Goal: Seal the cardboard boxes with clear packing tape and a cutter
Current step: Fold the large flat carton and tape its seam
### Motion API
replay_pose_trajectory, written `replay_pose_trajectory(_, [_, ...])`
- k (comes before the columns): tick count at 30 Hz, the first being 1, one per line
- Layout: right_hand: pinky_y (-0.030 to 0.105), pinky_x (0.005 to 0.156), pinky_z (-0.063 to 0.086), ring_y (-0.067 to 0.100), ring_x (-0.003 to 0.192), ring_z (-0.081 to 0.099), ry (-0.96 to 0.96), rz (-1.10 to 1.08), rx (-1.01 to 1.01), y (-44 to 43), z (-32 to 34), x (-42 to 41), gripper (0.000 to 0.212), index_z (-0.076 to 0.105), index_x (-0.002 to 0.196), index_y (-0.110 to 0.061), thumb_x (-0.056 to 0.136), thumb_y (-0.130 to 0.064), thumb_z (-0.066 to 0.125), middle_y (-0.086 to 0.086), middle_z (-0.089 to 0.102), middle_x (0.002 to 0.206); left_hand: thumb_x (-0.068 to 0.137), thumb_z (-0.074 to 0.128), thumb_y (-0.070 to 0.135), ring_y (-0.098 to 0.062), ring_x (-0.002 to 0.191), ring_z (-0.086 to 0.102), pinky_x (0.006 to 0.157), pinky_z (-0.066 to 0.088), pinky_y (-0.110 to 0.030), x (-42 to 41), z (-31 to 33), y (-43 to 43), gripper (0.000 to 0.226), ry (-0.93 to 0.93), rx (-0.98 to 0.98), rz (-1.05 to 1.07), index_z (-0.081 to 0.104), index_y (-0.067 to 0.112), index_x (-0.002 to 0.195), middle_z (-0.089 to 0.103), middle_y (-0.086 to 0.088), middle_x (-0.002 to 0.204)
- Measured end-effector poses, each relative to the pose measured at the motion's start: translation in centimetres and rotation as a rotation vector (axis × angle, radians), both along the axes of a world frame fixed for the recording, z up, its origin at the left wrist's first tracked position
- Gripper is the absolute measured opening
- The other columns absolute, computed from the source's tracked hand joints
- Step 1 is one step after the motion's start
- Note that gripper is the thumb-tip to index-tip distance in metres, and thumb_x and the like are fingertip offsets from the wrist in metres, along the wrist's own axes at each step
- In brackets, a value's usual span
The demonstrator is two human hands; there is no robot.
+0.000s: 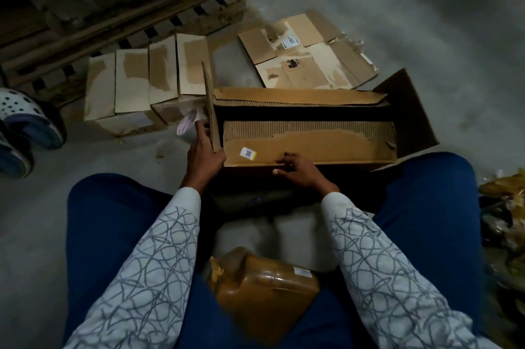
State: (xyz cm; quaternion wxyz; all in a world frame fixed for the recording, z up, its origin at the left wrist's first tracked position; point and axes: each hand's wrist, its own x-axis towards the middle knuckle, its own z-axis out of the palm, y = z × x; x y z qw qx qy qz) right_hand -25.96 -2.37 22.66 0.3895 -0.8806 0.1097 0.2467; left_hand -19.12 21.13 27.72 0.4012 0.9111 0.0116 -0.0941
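Box unsealed, no tape laid: left hand gripped its upright end flap, right hand pressed open-fingered on its near flap.

The box is matt brown corrugated cardboard (skin torn, ribbed fluting bare). The packet looks glossy, plastic-wrapped. The floor is rough grey concrete.

Grey floor, open cardboard box, flattened cardboard, wooden pallet
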Motion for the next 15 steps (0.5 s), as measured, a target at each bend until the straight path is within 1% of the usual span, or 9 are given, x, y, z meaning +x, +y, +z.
replay_pose_trajectory(2, [0.024, 0.108, 0.033, 0.028, 0.136, 0.048, -0.028, -0.034, 0.020, -0.3, 0.1, 0.3, 0.046, 0.063, 0.134, -0.010, 0.093, -0.030, 0.070, 0.016, 0.047, 0.147, 0.083, 0.061, 0.005, -0.025, 0.098, 0.064, 0.078, 0.049, -0.031, 0.0, -0.5, 0.4, 0.060, 0.054, -0.042, 0.054, 0.031, 0.029, 0.130, 0.061, 0.000, 0.116])
replay_pose_trajectory(4, [0.026, 0.108, 0.034, 0.028, 0.137, 0.046, -0.078, -0.074, 0.011, -0.8, 0.3, 0.5, 0.044, 0.064, 0.132, -0.009, 0.093, -0.029, 0.070, 0.018, 0.050, 0.145, 0.084, 0.062, 0.008, -0.024, 0.097, 0.065, 0.072, 0.050, -0.029, 0.1, -1.0, 0.7, 0.053, 0.110, -0.088, 0.145, 0.033, 0.033, 0.120, 0.062, -0.005, 0.117])
replay_pose_trajectory(5, [0.026, 0.108, 0.034, 0.027, 0.138, 0.046, -0.096, -0.100, 0.007, -1.1, 0.5, 0.6, 0.043, 0.064, 0.132, -0.009, 0.094, -0.028, 0.070, 0.018, 0.051, 0.144, 0.084, 0.063, 0.010, -0.025, 0.097, 0.065, 0.073, 0.052, -0.032, 0.3, -1.3, 0.9, 0.050, 0.120, -0.105, 0.184, 0.033, 0.035, 0.115, 0.062, -0.006, 0.116])
replay_pose_trajectory(6, [0.025, 0.106, 0.034, 0.027, 0.136, 0.047, -0.112, -0.126, -0.001, -1.5, 0.5, 0.6, 0.042, 0.065, 0.131, -0.009, 0.094, -0.028, 0.069, 0.017, 0.053, 0.143, 0.084, 0.064, 0.013, -0.026, 0.098, 0.065, 0.079, 0.055, -0.037, 0.4, -1.6, 1.0, 0.048, 0.131, -0.107, 0.209, 0.033, 0.036, 0.112, 0.062, -0.005, 0.116])
replay_pose_trajectory(8, [0.023, 0.101, 0.036, 0.027, 0.131, 0.052, -0.147, -0.175, -0.022, -2.2, 0.3, 0.6, 0.041, 0.066, 0.129, -0.008, 0.093, -0.027, 0.070, 0.017, 0.057, 0.138, 0.084, 0.064, 0.014, -0.026, 0.098, 0.064, 0.089, 0.056, -0.048, 0.5, -2.1, 1.2, 0.047, 0.135, -0.122, 0.234, 0.033, 0.037, 0.110, 0.062, -0.004, 0.114])
replay_pose_trajectory(10, [0.027, 0.103, 0.037, 0.030, 0.129, 0.052, -0.171, -0.211, -0.046, -2.6, -0.1, 0.8, 0.043, 0.065, 0.128, -0.008, 0.091, -0.028, 0.072, 0.017, 0.058, 0.136, 0.082, 0.064, 0.015, -0.026, 0.097, 0.065, 0.090, 0.056, -0.051, 0.8, -2.5, 1.2, 0.047, 0.138, -0.131, 0.248, 0.032, 0.039, 0.107, 0.062, -0.004, 0.112])
replay_pose_trajectory(12, [0.033, 0.108, 0.037, 0.034, 0.131, 0.048, -0.187, -0.224, -0.087, -2.9, -0.6, 1.3, 0.049, 0.061, 0.132, -0.010, 0.089, -0.029, 0.074, 0.018, 0.054, 0.139, 0.082, 0.063, 0.015, -0.026, 0.095, 0.065, 0.088, 0.056, -0.051, 1.0, -2.7, 1.0, 0.047, 0.145, -0.132, 0.262, 0.032, 0.040, 0.108, 0.063, -0.004, 0.112])
replay_pose_trajectory(15, [0.044, 0.115, 0.034, 0.034, 0.141, 0.035, -0.227, -0.236, -0.159, -3.1, -0.9, 2.5, 0.058, 0.054, 0.140, -0.017, 0.088, -0.033, 0.073, 0.016, 0.040, 0.153, 0.084, 0.063, 0.015, -0.027, 0.098, 0.064, 0.089, 0.055, -0.051, 1.3, -3.1, 0.9, 0.047, 0.144, -0.136, 0.276, 0.033, 0.039, 0.111, 0.062, -0.002, 0.112])
